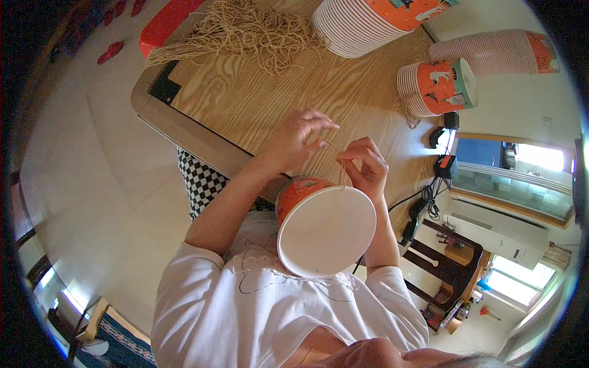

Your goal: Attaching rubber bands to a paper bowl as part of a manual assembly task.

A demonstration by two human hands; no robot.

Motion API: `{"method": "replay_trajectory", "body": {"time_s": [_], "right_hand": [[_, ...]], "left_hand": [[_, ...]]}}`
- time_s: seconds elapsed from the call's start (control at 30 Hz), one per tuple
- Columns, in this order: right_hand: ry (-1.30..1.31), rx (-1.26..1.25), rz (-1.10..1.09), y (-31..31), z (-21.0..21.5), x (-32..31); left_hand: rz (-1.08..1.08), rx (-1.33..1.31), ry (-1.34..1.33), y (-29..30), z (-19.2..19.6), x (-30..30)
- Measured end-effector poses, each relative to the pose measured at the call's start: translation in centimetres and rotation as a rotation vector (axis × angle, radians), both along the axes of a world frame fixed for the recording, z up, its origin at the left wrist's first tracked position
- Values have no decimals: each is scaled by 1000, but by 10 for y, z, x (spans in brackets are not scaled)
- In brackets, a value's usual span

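An orange patterned paper bucket (325,233) rests tilted against my body at the table's near edge, its white inside facing up. A thin tan cord (343,174) runs up from its rim to my right hand (366,167), whose thumb and fingers are pinched on it. To the left, above the table's edge, my left hand (299,141) is held with thumb and fingers apart and nothing between them. The bucket's outer side is mostly hidden behind its rim.
A tangled heap of tan cords (251,37) covers the table's far left, beside a red object (162,27). Nested paper buckets (362,27) lie at the far edge, with a shorter stack (435,89) to their right. Black adapters and cables (429,196) crowd the right edge.
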State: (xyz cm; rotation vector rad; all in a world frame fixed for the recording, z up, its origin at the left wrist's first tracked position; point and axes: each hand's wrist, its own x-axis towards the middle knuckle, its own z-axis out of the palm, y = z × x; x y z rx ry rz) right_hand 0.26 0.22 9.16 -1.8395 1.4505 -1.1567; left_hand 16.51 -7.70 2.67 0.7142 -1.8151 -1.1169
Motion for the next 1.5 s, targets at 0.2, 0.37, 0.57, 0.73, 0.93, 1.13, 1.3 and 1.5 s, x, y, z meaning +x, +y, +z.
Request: {"method": "replay_trajectory", "body": {"time_s": [0.2, 0.37, 0.57, 0.73, 0.93, 1.13, 1.3, 1.5], "right_hand": [[58, -36, -4, -1, -3, 1], [50, 9, -47, -2, -8, -1], [80, -34, -37, -6, -18, 0], [68, -53, -48, -6, -24, -4], [94, -89, -106, -5, -25, -7], [112, -91, -95, -1, -22, -8], [76, -108, 9, 7, -15, -7], [-14, -54, 153, 11, 6, 0]], "left_hand": [[-288, 245, 26, 7, 16, 6], [-209, 369, 19, 11, 3, -4], [-150, 352, -50, 10, 6, -7], [-138, 390, 14, 12, 3, -10], [-136, 390, 60, 12, -4, -14], [-149, 393, 0, 10, 4, -9], [-62, 436, -89, 10, 4, -9], [-67, 335, -81, 8, 11, -2]]}}
